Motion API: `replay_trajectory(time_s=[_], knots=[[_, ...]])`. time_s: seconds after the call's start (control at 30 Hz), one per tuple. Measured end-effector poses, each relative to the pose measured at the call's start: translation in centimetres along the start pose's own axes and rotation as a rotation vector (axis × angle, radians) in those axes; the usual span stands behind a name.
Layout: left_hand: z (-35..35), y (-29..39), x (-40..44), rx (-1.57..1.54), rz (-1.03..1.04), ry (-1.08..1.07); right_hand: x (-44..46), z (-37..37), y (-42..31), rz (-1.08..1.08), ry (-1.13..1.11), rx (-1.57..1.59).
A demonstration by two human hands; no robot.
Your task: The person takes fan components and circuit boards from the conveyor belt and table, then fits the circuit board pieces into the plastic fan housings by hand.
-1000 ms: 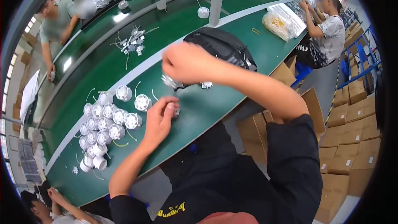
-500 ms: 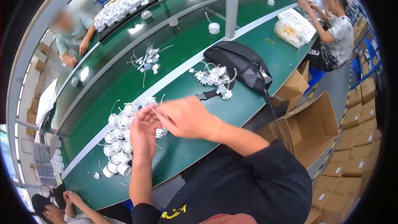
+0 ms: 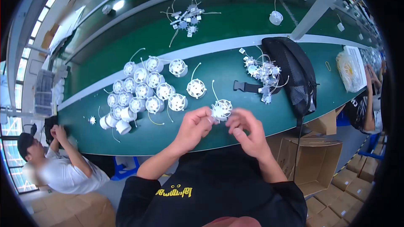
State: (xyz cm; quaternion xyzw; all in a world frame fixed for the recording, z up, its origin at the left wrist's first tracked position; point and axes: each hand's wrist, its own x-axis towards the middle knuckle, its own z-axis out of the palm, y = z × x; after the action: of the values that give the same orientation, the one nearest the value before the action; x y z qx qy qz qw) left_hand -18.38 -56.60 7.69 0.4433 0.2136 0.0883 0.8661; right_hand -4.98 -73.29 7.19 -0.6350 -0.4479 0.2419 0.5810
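Note:
My left hand point(image 3: 195, 129) has its fingers closed on a white round part point(image 3: 221, 109) with a wire rising from it, over the green table point(image 3: 147, 139). On the other side of that part is my right hand point(image 3: 248, 132), its fingers curled but apart, slightly blurred, with nothing seen in it. Another white round part point(image 3: 196, 88) with a wire lies just beyond my left hand. To the left, several white cylindrical parts point(image 3: 144, 91) stand packed together. A pile of small star-shaped white pieces with wires point(image 3: 264, 73) lies to the right.
A black bag point(image 3: 291, 73) with a strap lies right of the pile. More wired pieces point(image 3: 188, 19) rest beyond the pale rail point(image 3: 227, 45). A metal post point(image 3: 318, 8) rises at the back right. People sit at both sides; an open cardboard box point(image 3: 313, 162) stands below the table edge.
The view has swung to the right. My hands, close together half a second ago, are now apart around the white round part. My right hand has opened.

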Motion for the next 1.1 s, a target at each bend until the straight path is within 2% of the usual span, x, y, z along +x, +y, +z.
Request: replay_trajectory(time_s=[0.07, 0.1, 0.2, 0.37, 0.47, 0.6, 0.63, 0.77, 0.9, 0.97, 1.03, 1.1], knots=[[1.1, -0.6, 0.1, 0.373, 0.064, -0.067, 0.7, -1.3, -0.3, 0.160, 0.011, 0.317], [1.4, -1.0, 0.1, 0.369, 0.047, -0.085, 0.5, -1.8, 0.3, 0.174, 0.031, 0.312], [1.1, -1.4, -0.4, 0.818, 0.205, -0.127, -0.6, -3.2, 3.2, 0.323, -0.370, 0.426], [1.6, -1.3, -0.1, 0.919, 0.156, -0.096, -0.2, -4.8, 1.7, 0.320, -0.368, 0.381], [2.2, -0.8, 0.0, 1.012, 0.108, -0.149, -0.3, -4.8, 2.1, 0.129, -0.319, -0.004], [2.9, -0.6, 0.5, 0.989, 0.106, -0.239, -0.6, -5.8, 3.1, 0.217, -0.369, 0.116], [2.8, -0.5, 0.5, 1.000, 0.105, -0.199, -0.5, -5.8, 3.3, 0.199, -0.400, 0.133], [3.0, -1.0, 0.7, 0.932, 0.067, -0.293, -1.1, -6.3, 3.1, 0.172, -0.350, 0.209], [2.8, -0.5, 1.2, 0.988, 0.195, -0.308, -0.5, -7.0, 2.1, 0.145, -0.365, 0.060], [2.5, 0.7, 3.0, 1.422, 0.801, -0.230, -0.3, -8.0, 2.1, 0.210, -0.337, -0.024], [1.5, 1.5, 4.4, 1.525, 0.820, -0.203, -0.4, -7.8, 2.1, 0.247, -0.336, -0.076], [0.4, 2.2, 5.2, 1.758, 0.842, -0.153, -1.1, -5.6, 3.8, 0.318, 0.091, 0.283]])
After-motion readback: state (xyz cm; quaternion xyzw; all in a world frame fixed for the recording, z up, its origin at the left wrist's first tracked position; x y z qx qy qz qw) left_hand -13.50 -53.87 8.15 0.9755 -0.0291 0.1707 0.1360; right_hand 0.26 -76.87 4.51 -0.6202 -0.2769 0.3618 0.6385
